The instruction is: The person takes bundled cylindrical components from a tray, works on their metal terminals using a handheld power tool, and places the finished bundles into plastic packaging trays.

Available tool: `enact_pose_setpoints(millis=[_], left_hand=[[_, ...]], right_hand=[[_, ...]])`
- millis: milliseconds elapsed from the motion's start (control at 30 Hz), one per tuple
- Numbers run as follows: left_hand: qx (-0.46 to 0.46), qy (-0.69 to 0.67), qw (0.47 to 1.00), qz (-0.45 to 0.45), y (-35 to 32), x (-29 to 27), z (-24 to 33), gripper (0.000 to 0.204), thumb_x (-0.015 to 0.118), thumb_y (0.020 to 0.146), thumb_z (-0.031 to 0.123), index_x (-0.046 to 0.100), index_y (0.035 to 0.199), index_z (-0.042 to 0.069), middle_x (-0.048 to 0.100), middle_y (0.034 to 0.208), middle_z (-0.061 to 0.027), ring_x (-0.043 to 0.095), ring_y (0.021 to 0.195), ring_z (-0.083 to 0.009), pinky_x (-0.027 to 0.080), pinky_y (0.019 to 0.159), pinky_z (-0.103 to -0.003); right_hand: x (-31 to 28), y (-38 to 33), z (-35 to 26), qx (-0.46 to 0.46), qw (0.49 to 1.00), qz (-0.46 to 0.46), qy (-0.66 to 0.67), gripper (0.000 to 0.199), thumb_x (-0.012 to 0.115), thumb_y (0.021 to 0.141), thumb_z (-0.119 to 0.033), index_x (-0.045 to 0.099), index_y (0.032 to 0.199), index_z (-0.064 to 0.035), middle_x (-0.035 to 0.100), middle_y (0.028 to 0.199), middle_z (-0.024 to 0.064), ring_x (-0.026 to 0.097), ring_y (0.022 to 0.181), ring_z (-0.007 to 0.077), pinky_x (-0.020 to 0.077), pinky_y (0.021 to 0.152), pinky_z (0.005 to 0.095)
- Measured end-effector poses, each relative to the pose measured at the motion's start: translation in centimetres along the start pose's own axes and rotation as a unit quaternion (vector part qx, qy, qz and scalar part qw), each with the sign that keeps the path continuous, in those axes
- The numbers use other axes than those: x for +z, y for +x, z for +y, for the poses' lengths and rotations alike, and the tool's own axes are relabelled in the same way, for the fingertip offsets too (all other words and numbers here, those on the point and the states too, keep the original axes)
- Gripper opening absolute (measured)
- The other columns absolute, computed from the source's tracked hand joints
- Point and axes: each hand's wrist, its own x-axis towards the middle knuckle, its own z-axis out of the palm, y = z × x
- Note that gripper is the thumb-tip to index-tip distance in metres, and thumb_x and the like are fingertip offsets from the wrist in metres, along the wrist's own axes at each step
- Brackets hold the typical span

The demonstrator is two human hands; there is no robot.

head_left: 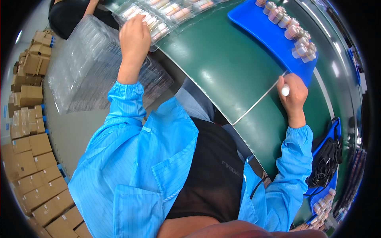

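Observation:
My left hand [135,39] reaches to the clear plastic tray [155,47] at the upper left, which holds rows of small pinkish bottles [180,14]. Its fingers are bent down over the bottles; whatever lies under the fingertips is hidden. My right hand [294,95] is closed above the green table at the right. A small cylinder with a round white end [285,90] pokes out of that fist, and the rest of it is covered by the fingers. Just beyond this hand is a blue tray [258,25] bearing several small clear-and-pink bottles [291,31].
A green table [214,63] spans the middle. Stacked clear plastic trays [87,67] stand left of it. Cardboard boxes [35,158] line the far left. A black bundle with cables [325,162] sits at the right. Another person [75,16] is at the upper left.

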Motion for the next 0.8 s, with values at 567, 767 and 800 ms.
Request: enact_pose_setpoints(millis=[567, 767, 800], left_hand=[[0.235, -0.416, 0.869, -0.128, 8.8, 17.1, 34.3, 0.039, 0.071, 0.088, 0.024, 0.066, 0.123, 0.009, 0.065, 0.114, -0.019, 0.063, 0.111, -0.0406, 0.053, 0.094, -0.048], [0.174, -0.433, 0.867, -0.175, 8.6, 18.6, 34.1, 0.044, 0.076, 0.087, 0.03, 0.064, 0.124, 0.009, 0.068, 0.115, -0.0194, 0.067, 0.101, -0.0411, 0.055, 0.088, -0.048], [0.172, -0.43, 0.868, -0.178, 8.6, 18.4, 33.6, 0.044, 0.076, 0.087, 0.03, 0.064, 0.124, 0.009, 0.068, 0.115, -0.0194, 0.067, 0.101, -0.0411, 0.055, 0.088, -0.048]], right_hand=[[0.0, -0.4, 0.6, 0.004, 1.0, 0.009, -0.008, 0.026, 0.079, 0.082, -0.019, 0.057, 0.074, -0.008, 0.056, 0.07, 0.0065, 0.06, 0.062, 0.0249, 0.0487, 0.053, 0.0377], [0.4, -0.2, 0.7, -0.002, 1.0, 0.006, -0.004, 0.026, 0.079, 0.083, -0.02, 0.057, 0.075, -0.0085, 0.056, 0.07, 0.006, 0.06, 0.062, 0.0249, 0.0492, 0.054, 0.037], [0.5, -0.3, 0.7, -0.002, 1.0, 0.007, -0.001, 0.026, 0.079, 0.083, -0.02, 0.057, 0.075, -0.0085, 0.056, 0.07, 0.006, 0.06, 0.062, 0.0249, 0.0492, 0.054, 0.037]])
